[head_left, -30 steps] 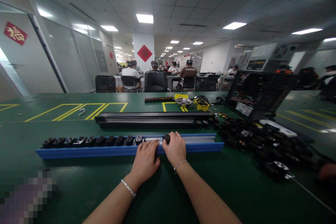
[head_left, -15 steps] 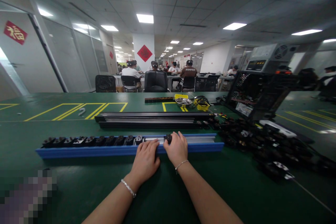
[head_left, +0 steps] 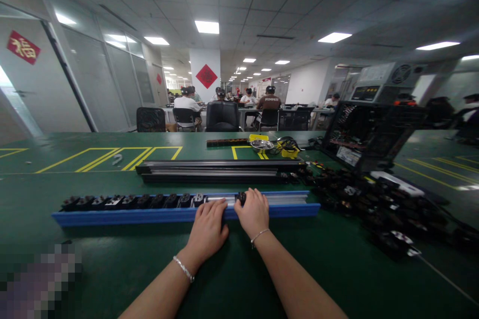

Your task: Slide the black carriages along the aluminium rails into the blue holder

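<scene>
A long blue channel with a pale metal inside lies crosswise in front of me. A row of small black block-like parts sits in its left half. My left hand is closed over the near wall, fingers reaching over the top and thumb on the outside. My right hand pinches a single black block-like part in the channel, right of the row and apart from it. Its fingers partly cover this part, so its exact kind is hard to see.
Dark rails lie behind the channel. Many loose black parts are heaped to the right, by an open computer case. A metal bowl and yellow trays stand farther back. People sit at desks beyond the green table.
Both hands keep nearly the same place and hold. The whole view has shifted very slightly; no part has visibly moved along the channel.
</scene>
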Demonstrator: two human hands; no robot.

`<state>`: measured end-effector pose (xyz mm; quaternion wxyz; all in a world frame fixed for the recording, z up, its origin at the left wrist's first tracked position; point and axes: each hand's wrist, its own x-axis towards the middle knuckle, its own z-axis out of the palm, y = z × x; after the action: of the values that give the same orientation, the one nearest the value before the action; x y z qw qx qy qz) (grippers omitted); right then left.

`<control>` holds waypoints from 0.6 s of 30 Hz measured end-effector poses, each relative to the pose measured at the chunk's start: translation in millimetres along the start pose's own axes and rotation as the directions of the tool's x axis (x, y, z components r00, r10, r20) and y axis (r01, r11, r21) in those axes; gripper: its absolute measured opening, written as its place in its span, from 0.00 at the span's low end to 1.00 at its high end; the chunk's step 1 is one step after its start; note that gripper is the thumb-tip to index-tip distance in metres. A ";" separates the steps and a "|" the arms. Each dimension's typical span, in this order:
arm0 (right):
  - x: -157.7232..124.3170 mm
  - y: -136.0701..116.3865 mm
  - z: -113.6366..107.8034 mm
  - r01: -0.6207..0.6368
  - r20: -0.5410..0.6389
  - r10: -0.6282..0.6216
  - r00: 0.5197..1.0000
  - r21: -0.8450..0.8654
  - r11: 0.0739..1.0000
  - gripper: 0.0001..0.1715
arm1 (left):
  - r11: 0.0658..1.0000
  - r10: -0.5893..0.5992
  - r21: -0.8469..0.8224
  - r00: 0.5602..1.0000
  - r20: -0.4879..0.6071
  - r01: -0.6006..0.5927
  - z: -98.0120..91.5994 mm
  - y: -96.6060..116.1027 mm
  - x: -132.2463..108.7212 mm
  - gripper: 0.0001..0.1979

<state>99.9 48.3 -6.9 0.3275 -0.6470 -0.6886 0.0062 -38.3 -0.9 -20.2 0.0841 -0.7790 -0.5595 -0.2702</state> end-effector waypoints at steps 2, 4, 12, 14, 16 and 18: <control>-0.2 0.3 -0.2 -0.009 -0.001 0.009 1.000 0.005 1.000 0.20 | 1.000 0.003 -0.002 1.000 -0.002 -0.003 -0.1 0.0 0.1 0.24; -0.3 0.4 -0.3 -0.016 -0.003 0.016 1.000 0.009 1.000 0.20 | 1.000 0.002 -0.004 1.000 0.001 -0.002 -0.3 0.0 0.2 0.24; 0.6 3.1 -0.4 -0.038 -0.014 0.038 0.999 0.001 0.999 0.20 | 1.000 -0.004 -0.012 1.000 0.006 0.004 0.4 -0.9 -0.5 0.25; 0.8 5.0 -1.7 -0.046 -0.011 0.046 0.999 -0.004 0.999 0.20 | 1.000 -0.003 -0.013 1.000 0.006 0.003 0.6 -1.1 -0.4 0.25; 0.9 6.6 -2.8 -0.045 -0.014 0.045 0.999 -0.010 0.999 0.20 | 1.000 -0.003 -0.012 1.000 0.007 0.003 0.5 -1.1 0.0 0.25; 0.8 7.5 -3.4 -0.037 -0.021 0.037 0.999 -0.016 0.999 0.20 | 1.000 -0.005 -0.010 1.000 0.010 0.005 0.2 -1.1 0.4 0.24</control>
<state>108.1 48.8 -7.0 0.3294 -0.6624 -0.6729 -0.0001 -39.2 -0.1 -20.4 0.0768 -0.7794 -0.5606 -0.2691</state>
